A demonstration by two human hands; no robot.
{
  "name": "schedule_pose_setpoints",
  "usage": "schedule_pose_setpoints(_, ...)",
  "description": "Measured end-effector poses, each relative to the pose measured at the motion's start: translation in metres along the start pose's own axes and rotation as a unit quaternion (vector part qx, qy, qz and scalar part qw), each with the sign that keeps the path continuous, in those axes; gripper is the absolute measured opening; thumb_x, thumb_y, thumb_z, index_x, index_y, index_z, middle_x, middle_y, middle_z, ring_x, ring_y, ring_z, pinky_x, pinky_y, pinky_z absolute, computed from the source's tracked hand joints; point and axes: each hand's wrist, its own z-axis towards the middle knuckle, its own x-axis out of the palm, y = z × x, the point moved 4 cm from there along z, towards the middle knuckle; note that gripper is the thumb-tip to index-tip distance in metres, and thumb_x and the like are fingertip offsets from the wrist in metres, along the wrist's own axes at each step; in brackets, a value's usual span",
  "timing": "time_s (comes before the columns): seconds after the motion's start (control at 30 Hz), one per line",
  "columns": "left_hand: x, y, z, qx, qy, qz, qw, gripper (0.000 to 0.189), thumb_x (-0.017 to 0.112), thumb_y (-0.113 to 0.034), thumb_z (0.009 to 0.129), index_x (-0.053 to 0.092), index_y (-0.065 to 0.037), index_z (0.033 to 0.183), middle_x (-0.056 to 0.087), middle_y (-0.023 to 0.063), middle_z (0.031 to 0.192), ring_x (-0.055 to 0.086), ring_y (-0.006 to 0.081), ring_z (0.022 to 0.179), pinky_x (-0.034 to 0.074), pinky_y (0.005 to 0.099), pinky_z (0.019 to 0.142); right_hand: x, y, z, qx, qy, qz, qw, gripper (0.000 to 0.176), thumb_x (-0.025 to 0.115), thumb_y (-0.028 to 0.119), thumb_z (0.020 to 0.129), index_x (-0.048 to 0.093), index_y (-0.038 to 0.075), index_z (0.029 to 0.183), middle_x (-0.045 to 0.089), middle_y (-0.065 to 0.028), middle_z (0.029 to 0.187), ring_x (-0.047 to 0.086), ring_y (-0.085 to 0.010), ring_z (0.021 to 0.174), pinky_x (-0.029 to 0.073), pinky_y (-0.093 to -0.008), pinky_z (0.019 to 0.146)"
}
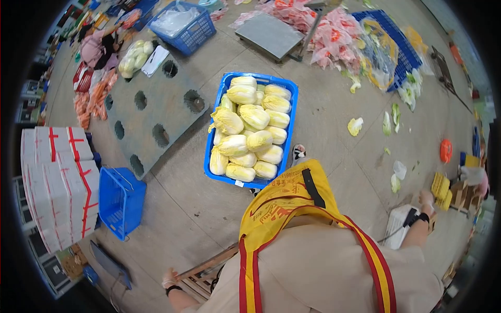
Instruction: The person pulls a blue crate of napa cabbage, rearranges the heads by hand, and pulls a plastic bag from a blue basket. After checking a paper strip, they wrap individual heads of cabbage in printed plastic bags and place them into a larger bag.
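My left hand (pixel 169 277) is out at the lower left, beside the end of a brown wooden frame (pixel 209 263). Its fingers look apart, and no held object shows. Far to the right is my right hand (pixel 427 199), near a white box (pixel 399 224); its fingers are too small to make out. Both wrists wear dark bands. Ahead of me on the floor stands a blue crate (pixel 295 112) heaped with napa cabbages (pixel 254 117). My yellow apron (pixel 292 195) overlaps the view just below the crate, and neither hand touches the cabbages.
A grey pallet (pixel 151 112) lies left of the crate. An upright blue basket (pixel 121 203) and stacked white boxes (pixel 60 182) stand farther left. A platform scale (pixel 270 35), pink plastic bags (pixel 336 39) and loose leaves (pixel 355 126) are beyond. Another person (pixel 96 49) is at upper left.
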Motion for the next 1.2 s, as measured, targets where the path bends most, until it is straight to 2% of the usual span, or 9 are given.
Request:
schedule_pose_setpoints(0.13, -0.035, 0.007, -0.060, -0.031, -0.116, -0.073, 0.990, 0.035, 0.056, -0.039, 0.085, 0.058, -0.007, 0.098, 0.061, 0.0096, 0.082, 0.053, 0.0204, 0.060, 0.039, 0.0353, 0.047, 0.032, -0.162, 0.099, 0.150, -0.111, 0.319, 0.929, 0.026, 0.049, 0.021, 0.081, 0.064, 0.002, 0.074, 0.062, -0.0144, 0.063, 0.063, -0.0277, 0.059, 0.048, -0.0416, 0.053)
schedule_pose_setpoints(0.2, -0.046, 0.024, -0.086, -0.049, -0.139, -0.103, 0.984, 0.033, 0.056, -0.038, 0.085, 0.058, -0.007, 0.097, 0.061, 0.0091, 0.079, 0.053, 0.0200, 0.058, 0.038, 0.0356, 0.047, -0.080, -0.141, 0.134, 0.266, -0.021, 0.352, 0.897, 0.028, 0.046, 0.023, 0.083, 0.065, 0.002, 0.079, 0.062, -0.0110, 0.063, 0.061, -0.0245, 0.056, 0.046, -0.0414, 0.051)
schedule_pose_setpoints(0.23, -0.043, 0.023, -0.120, -0.053, -0.142, -0.080, 0.985, 0.032, 0.055, -0.037, 0.085, 0.058, -0.007, 0.096, 0.061, 0.0090, 0.079, 0.052, 0.0195, 0.056, 0.038, 0.0357, 0.048, -0.097, -0.148, 0.185, 0.316, -0.068, 0.298, 0.898, 0.043, 0.047, 0.035, 0.085, 0.066, -0.003, 0.089, 0.066, -0.0214, 0.091, 0.066, -0.0317, 0.087, 0.052, -0.0419, 0.074)
schedule_pose_setpoints(0.27, -0.043, 0.021, -0.155, -0.059, -0.146, -0.052, 0.986, 0.032, 0.055, -0.036, 0.085, 0.057, -0.006, 0.096, 0.060, 0.0088, 0.078, 0.052, 0.0191, 0.054, 0.038, 0.0358, 0.048, -0.114, -0.147, 0.243, 0.293, -0.068, 0.292, 0.908, 0.043, 0.047, 0.035, 0.085, 0.066, -0.003, 0.089, 0.066, -0.0214, 0.091, 0.066, -0.0317, 0.087, 0.052, -0.0419, 0.074)
schedule_pose_setpoints(0.33, -0.036, 0.013, -0.225, -0.120, -0.122, 0.002, 0.985, 0.031, 0.056, -0.035, 0.084, 0.057, -0.006, 0.095, 0.061, 0.0085, 0.080, 0.052, 0.0183, 0.055, 0.038, 0.0349, 0.049, -0.167, -0.100, 0.354, -0.067, -0.023, -0.165, 0.984, 0.049, 0.043, 0.038, 0.086, 0.062, -0.003, 0.103, 0.063, -0.0254, 0.100, 0.060, -0.0386, 0.098, 0.047, -0.0463, 0.084)
schedule_pose_setpoints(0.43, -0.058, 0.052, -0.279, -0.106, -0.167, -0.050, 0.979, 0.033, 0.053, -0.039, 0.083, 0.057, -0.012, 0.100, 0.063, 0.0095, 0.085, 0.055, 0.0220, 0.061, 0.040, 0.0374, 0.055, -0.328, 0.003, 0.434, -0.010, -0.160, 0.250, 0.955, 0.041, 0.050, 0.030, 0.084, 0.061, -0.003, 0.106, 0.063, -0.0227, 0.105, 0.058, -0.0405, 0.100, 0.045, -0.0429, 0.086)
schedule_pose_setpoints(0.83, -0.229, 0.302, -0.600, -0.202, -0.411, -0.165, 0.873, 0.045, 0.058, -0.052, 0.081, 0.055, -0.018, 0.110, 0.049, 0.0009, 0.081, 0.038, 0.0114, 0.054, 0.028, 0.0284, 0.046, -0.743, 0.262, 0.501, -0.347, -0.314, 0.143, 0.872, 0.038, 0.054, 0.035, 0.084, 0.065, 0.003, 0.102, 0.065, -0.0211, 0.099, 0.061, -0.0339, 0.097, 0.046, -0.0390, 0.082)
schedule_pose_setpoints(1.03, -0.171, 0.116, -0.507, 0.379, -0.490, -0.042, 0.784, 0.049, 0.056, -0.037, 0.088, 0.051, -0.004, 0.124, 0.058, 0.0051, 0.106, 0.055, 0.0148, 0.091, 0.044, 0.0275, 0.078, -0.776, 0.477, 0.275, -0.506, -0.287, 0.070, 0.810, 0.027, 0.055, 0.029, 0.083, 0.063, 0.004, 0.091, 0.063, -0.0216, 0.088, 0.063, -0.0347, 0.083, 0.047, -0.0412, 0.072)
schedule_pose_setpoints(1.2, 0.052, -0.034, -0.264, 0.271, -0.215, -0.033, 0.938, 0.040, 0.049, -0.031, 0.093, 0.055, -0.006, 0.124, 0.059, 0.0120, 0.119, 0.055, 0.0195, 0.109, 0.042, 0.0323, 0.094, -0.665, 0.578, 0.143, -0.632, -0.249, -0.055, 0.732, 0.033, 0.056, 0.032, 0.084, 0.066, 0.006, 0.102, 0.065, -0.0204, 0.097, 0.063, -0.0357, 0.091, 0.049, -0.0425, 0.082)
